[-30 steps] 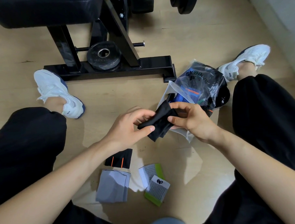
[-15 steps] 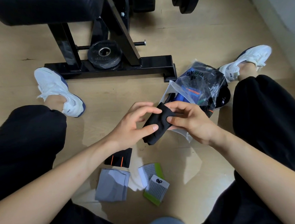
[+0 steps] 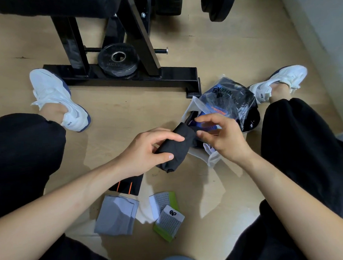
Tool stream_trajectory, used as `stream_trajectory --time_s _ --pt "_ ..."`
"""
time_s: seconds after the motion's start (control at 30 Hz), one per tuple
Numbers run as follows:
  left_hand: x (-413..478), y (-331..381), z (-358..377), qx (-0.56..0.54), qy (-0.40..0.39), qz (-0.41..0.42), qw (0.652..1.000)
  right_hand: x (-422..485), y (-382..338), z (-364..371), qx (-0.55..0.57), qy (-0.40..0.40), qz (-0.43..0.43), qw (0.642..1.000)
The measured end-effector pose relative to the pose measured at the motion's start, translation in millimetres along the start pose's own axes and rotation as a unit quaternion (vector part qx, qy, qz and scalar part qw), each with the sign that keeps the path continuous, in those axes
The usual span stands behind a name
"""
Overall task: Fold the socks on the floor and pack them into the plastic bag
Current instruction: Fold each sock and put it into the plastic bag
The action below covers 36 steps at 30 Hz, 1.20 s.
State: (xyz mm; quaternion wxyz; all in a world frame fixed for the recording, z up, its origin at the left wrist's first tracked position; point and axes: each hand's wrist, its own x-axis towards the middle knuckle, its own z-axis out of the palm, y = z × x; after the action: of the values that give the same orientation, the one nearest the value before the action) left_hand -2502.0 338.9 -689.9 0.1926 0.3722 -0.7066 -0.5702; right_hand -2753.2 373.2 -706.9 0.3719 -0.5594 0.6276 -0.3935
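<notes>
left hand grips black sock (folded), right hand beside; bag behind

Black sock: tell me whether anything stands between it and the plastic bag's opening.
Only the right hand, which hovers at the mouth of the plastic bag, right at the tip of the black sock that the left hand grips. Inside, blue socks lie near the opening; nothing else visible blocks it.

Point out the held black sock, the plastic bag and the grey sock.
black sock (image 3: 179,149), head view, middle of the roll.
plastic bag (image 3: 238,101), head view, clear upper wall.
grey sock (image 3: 115,216), head view, centre.
</notes>
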Motion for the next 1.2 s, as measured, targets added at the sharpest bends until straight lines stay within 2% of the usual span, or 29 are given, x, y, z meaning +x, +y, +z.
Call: stream_trajectory --time_s 0.03,0.1,0.2,0.27,0.33,0.5,0.73,0.83,1.0,1.07,1.2 --pt "0 -2 0 0.011 0.005 -0.002 1.0 5 7 -7 -0.095 0.025 -0.029 0.995" --pt "2 -5 1 0.037 0.011 0.002 0.999 13 23 -18 -0.269 0.034 -0.071 0.96" --pt "5 -13 6 0.086 0.018 0.023 0.996 21 42 -22 -0.365 -0.034 -0.017 0.93" --pt "9 -21 9 0.118 0.019 0.034 0.992 26 45 -21 -0.352 -0.057 0.016 0.934" --pt "14 -27 13 0.15 0.016 0.043 0.988 31 43 -22 -0.333 -0.043 0.028 0.942" --pt "40 -38 28 0.247 0.004 0.056 0.967 34 40 -36 -0.314 -0.021 0.011 0.949" --pt "100 -48 78 0.245 0.005 0.088 0.965 33 35 -52 -0.27 -0.033 -0.011 0.962" --pt "123 -65 93 0.31 0.024 0.103 0.945 32 36 -55 -0.242 -0.027 0.005 0.97" --pt "147 -85 110 0.378 0.022 0.041 0.925 29 37 -58 -0.231 -0.017 0.013 0.973" --pt "152 -91 114 0.373 0.014 0.012 0.928 27 39 -58 -0.228 -0.018 0.017 0.973" --pt "160 -94 120 0.345 0.023 0.007 0.938 22 38 -58 -0.218 -0.021 0.015 0.976"
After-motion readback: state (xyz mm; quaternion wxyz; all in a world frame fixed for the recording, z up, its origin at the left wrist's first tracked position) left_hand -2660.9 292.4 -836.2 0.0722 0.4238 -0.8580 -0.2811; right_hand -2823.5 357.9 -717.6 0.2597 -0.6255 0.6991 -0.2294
